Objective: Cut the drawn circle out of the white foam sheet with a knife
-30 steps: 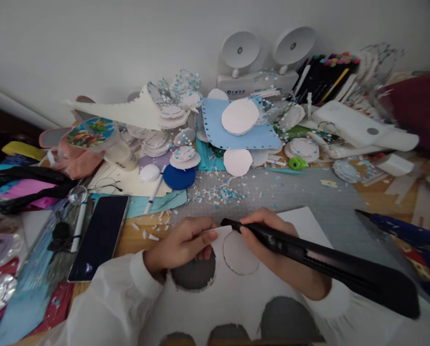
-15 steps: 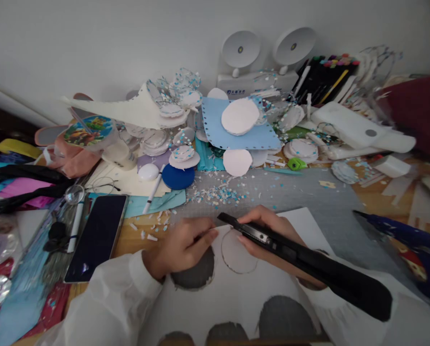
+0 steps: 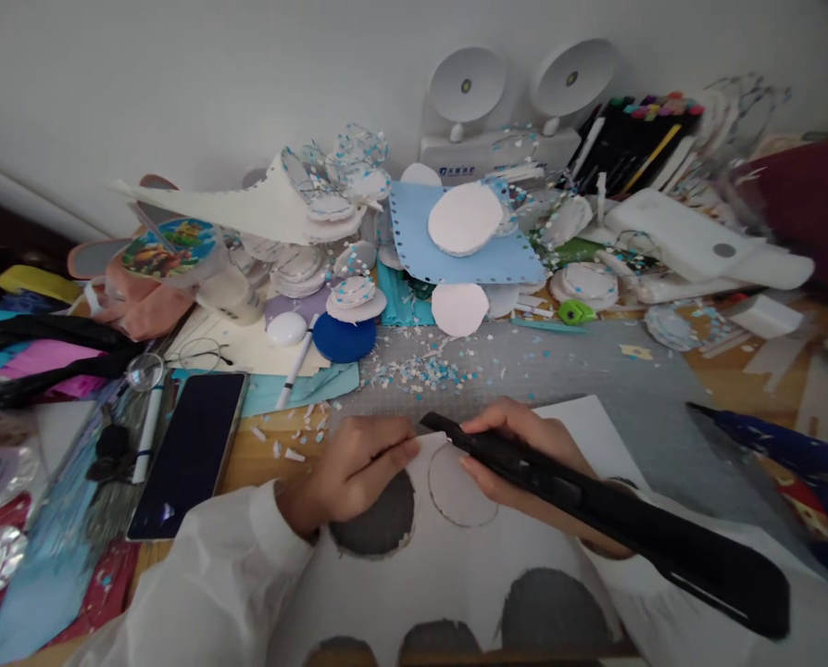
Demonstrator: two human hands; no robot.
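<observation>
A white sheet of paper (image 3: 386, 602) lies before me with several round holes cut through it. Between my hands, a circle (image 3: 464, 486) is outlined on it by a rough cut line. My left hand (image 3: 358, 468) is closed, thumb and fingers pinching the sheet's upper edge beside one hole. My right hand (image 3: 525, 445) grips a black utility knife (image 3: 595, 505). The knife's front end reaches over the top of the outlined circle, and its long handle slants down to the right. I cannot make out whether the blade tip touches the paper.
A grey cutting mat (image 3: 595, 361) lies under the paper, with blue and white scraps (image 3: 420, 371) scattered behind my hands. At left is a phone (image 3: 188, 454); at right, a blue glue gun (image 3: 775, 445). White paper discs (image 3: 459, 308) and a blue sheet (image 3: 414, 241) stand behind.
The knife has rolled in my right hand, and its handle end has moved a little right and down. My left hand keeps its pinch on the sheet. The view has shifted slightly.
</observation>
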